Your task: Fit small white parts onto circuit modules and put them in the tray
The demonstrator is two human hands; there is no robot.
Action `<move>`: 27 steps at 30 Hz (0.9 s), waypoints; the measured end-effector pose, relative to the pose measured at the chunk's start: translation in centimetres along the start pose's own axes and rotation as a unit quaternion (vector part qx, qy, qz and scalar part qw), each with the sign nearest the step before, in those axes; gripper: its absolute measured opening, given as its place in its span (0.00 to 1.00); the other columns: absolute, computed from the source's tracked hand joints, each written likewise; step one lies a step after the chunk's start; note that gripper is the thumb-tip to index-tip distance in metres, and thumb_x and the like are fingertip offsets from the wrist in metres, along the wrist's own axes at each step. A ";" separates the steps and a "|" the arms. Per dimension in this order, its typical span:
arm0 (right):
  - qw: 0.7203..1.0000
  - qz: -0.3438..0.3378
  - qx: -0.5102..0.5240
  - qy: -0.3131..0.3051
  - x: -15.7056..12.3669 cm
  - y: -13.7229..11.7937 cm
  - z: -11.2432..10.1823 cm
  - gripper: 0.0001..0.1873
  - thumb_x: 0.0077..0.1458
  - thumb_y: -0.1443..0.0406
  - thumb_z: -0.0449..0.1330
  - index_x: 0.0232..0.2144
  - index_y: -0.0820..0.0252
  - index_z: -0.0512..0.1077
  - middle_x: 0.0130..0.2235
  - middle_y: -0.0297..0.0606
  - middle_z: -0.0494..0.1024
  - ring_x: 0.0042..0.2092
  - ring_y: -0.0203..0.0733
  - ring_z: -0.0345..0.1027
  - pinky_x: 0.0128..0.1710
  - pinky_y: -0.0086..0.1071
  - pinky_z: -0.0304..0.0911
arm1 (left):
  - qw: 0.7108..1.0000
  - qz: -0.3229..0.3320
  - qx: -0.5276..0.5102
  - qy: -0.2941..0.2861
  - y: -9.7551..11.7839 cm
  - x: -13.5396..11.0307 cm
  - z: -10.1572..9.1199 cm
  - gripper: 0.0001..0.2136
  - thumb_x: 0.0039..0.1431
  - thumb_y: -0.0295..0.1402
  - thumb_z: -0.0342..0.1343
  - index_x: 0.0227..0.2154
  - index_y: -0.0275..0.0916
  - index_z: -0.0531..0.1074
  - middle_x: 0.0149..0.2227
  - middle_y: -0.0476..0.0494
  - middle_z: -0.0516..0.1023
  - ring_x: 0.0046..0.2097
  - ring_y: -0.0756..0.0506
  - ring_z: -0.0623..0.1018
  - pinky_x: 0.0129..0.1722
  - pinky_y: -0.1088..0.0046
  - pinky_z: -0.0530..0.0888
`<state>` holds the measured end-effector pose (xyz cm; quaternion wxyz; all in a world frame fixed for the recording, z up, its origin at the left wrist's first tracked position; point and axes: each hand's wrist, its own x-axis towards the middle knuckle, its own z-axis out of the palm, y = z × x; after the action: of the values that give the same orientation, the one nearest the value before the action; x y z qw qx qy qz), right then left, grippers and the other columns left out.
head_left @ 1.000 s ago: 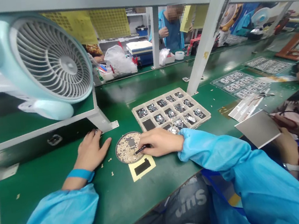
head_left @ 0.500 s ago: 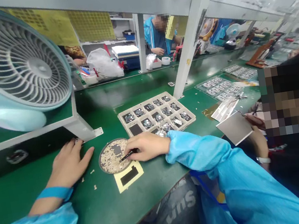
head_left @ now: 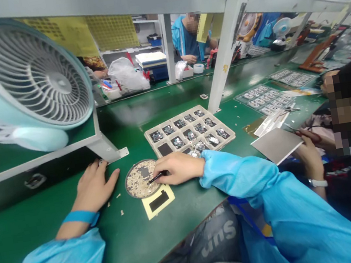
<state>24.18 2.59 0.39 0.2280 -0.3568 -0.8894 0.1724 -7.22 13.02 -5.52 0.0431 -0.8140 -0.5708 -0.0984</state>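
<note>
My right hand [head_left: 177, 167] is closed on black tweezers [head_left: 156, 178], whose tip rests in a round dish [head_left: 138, 180] full of small pale parts. My left hand [head_left: 94, 187] lies flat and open on the green bench, just left of the dish, near a few loose scraps. A yellow card with a black rectangle [head_left: 158, 201] lies directly below the dish. Behind my right hand sits a beige compartment tray [head_left: 189, 134] holding several small metal parts. Both my arms wear light blue sleeves.
A pale blue fan [head_left: 28, 83] stands on a shelf at the left, whose bracket foot [head_left: 112, 152] rests beside my left hand. A slanted white post [head_left: 224, 58] rises behind the tray. At the right, a co-worker's hand holds a grey sheet [head_left: 276, 145]. Another person works across the bench.
The view has swung slightly between frames. My hands stay in place at the dish, with the tweezers still in the parts. The co-worker's grey sheet has shifted a little.
</note>
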 end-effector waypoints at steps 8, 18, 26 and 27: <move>1.000 -0.010 0.016 0.010 -0.3 0.0 0.8 0.07 0.64 0.63 0.61 0.40 0.58 0.78 0.41 0.39 0.82 0.45 0.42 0.76 0.45 0.34 0.67 | 0.998 0.011 -0.058 0.029 1.0 -0.8 -0.5 0.29 0.67 0.49 0.46 0.62 0.33 0.67 0.65 0.29 0.66 0.67 0.31 0.66 0.67 0.51 0.64; 1.000 -0.007 0.008 -0.006 -0.3 -0.3 0.7 0.08 0.66 0.61 0.60 0.43 0.57 0.78 0.41 0.39 0.82 0.44 0.42 0.75 0.45 0.36 0.69 | 0.988 0.004 -0.150 0.043 -2.3 0.5 -0.5 0.26 0.61 0.49 0.59 0.58 0.43 0.73 0.60 0.44 0.76 0.62 0.37 0.73 0.64 0.59 0.67; 1.000 -0.007 -0.001 -0.010 -0.3 -0.4 0.6 0.08 0.66 0.62 0.60 0.41 0.57 0.77 0.41 0.39 0.81 0.44 0.42 0.75 0.45 0.36 0.69 | 0.988 0.002 -0.145 0.046 -1.6 0.4 -1.0 0.25 0.61 0.49 0.58 0.57 0.42 0.75 0.60 0.42 0.76 0.61 0.35 0.73 0.63 0.56 0.68; 1.000 -0.008 -0.001 -0.010 -0.3 -0.4 0.6 0.08 0.66 0.62 0.60 0.42 0.57 0.78 0.41 0.39 0.81 0.44 0.42 0.75 0.46 0.36 0.69 | 0.989 0.005 -0.142 0.046 -1.5 0.4 -1.1 0.25 0.62 0.49 0.57 0.57 0.42 0.75 0.59 0.42 0.76 0.60 0.35 0.73 0.63 0.56 0.68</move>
<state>23.82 2.06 0.03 0.2206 -0.3480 -0.8945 0.1733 -8.61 13.65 -4.43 -0.0459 -0.8092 -0.5446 -0.2159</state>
